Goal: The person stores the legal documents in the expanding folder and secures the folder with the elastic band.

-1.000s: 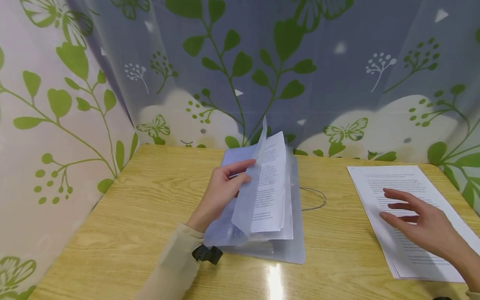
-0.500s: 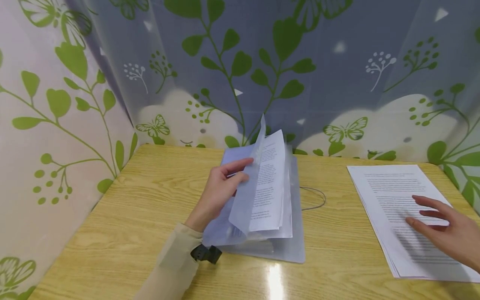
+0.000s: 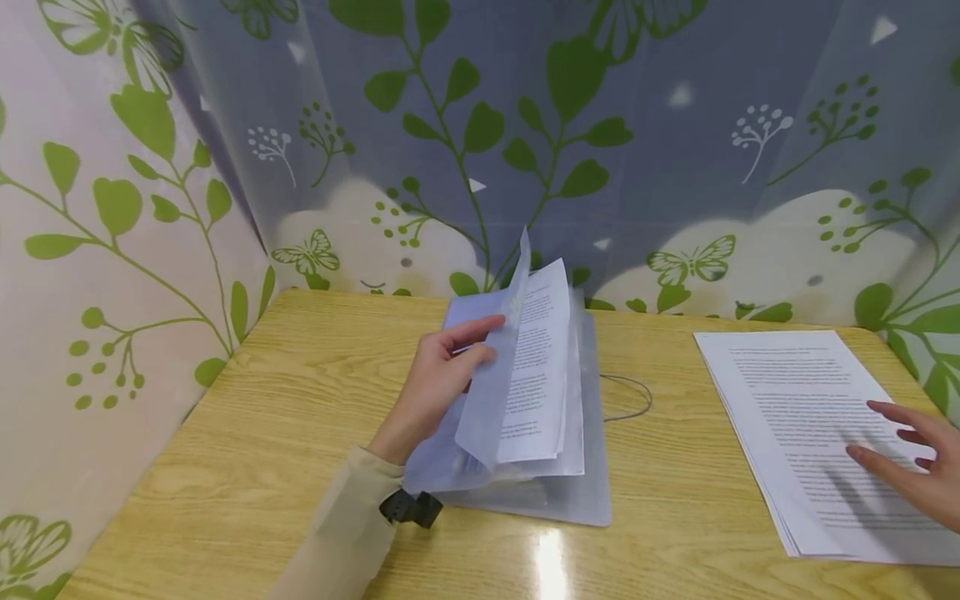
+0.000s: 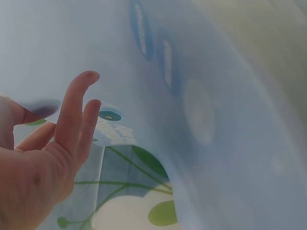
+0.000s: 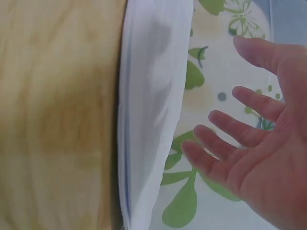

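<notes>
A translucent bluish plastic folder (image 3: pixel 597 417) lies opened on the table, with printed papers (image 3: pixel 538 358) standing partly lifted inside it. My left hand (image 3: pixel 441 375) holds its raised plastic sheet (image 3: pixel 487 404) by the left side, thumb and forefinger at the sheet. In the left wrist view this left hand (image 4: pixel 53 143) shows against the cloudy plastic, one fingertip blurred through it. On the right lies a stack of printed paper (image 3: pixel 787 417). Above its right side hovers my right hand (image 3: pixel 918 467), fingers spread and holding nothing; the right wrist view shows the same hand (image 5: pixel 259 134) apart from the stack's edge.
A thin grey elastic cord (image 3: pixel 645 400) loops out from the folder's right edge onto the wooden table (image 3: pixel 300 400). Patterned curtains (image 3: pixel 652 150) with green leaves close off the back and sides. A black wrist camera (image 3: pixel 412 507) sits on the left cuff.
My right hand has moved rightward over the paper stack, uncovering more of its text. The left hand and the raised sheet have shifted only slightly left.
</notes>
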`<state>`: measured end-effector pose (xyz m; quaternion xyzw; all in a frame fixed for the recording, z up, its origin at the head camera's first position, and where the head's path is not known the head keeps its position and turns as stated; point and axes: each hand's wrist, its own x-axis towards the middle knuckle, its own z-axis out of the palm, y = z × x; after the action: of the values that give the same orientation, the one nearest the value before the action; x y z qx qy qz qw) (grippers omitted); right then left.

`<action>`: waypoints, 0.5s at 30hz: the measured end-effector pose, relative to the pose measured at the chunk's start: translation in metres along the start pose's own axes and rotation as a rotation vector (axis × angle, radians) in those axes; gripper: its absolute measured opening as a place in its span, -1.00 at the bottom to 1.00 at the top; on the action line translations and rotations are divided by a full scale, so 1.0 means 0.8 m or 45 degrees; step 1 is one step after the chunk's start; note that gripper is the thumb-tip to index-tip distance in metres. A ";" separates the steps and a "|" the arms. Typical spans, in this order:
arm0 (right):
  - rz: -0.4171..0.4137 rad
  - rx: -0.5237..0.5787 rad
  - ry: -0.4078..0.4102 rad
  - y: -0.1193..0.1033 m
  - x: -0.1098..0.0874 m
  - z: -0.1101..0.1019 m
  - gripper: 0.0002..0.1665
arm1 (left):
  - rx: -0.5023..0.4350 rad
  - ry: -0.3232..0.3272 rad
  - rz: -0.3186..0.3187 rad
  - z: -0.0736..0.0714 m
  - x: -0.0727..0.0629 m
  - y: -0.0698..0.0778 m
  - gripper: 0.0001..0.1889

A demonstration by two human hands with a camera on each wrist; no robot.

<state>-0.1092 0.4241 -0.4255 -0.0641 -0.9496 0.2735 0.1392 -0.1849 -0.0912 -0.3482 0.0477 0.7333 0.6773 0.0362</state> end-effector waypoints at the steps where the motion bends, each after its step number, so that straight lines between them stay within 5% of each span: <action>1: 0.002 -0.021 -0.003 0.004 0.000 0.000 -0.21 | 0.000 0.001 0.001 0.000 0.000 0.000 -0.55; 9: -0.067 -0.173 0.070 0.045 -0.002 0.007 -0.20 | -0.007 -0.001 0.001 0.002 -0.001 0.002 -0.56; 15: 0.001 -0.144 0.149 0.075 0.000 0.010 -0.15 | -0.014 0.008 0.019 0.001 -0.001 0.002 -0.56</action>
<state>-0.1089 0.4706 -0.4643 -0.0882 -0.9537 0.2154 0.1904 -0.1839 -0.0906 -0.3465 0.0508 0.7292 0.6818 0.0293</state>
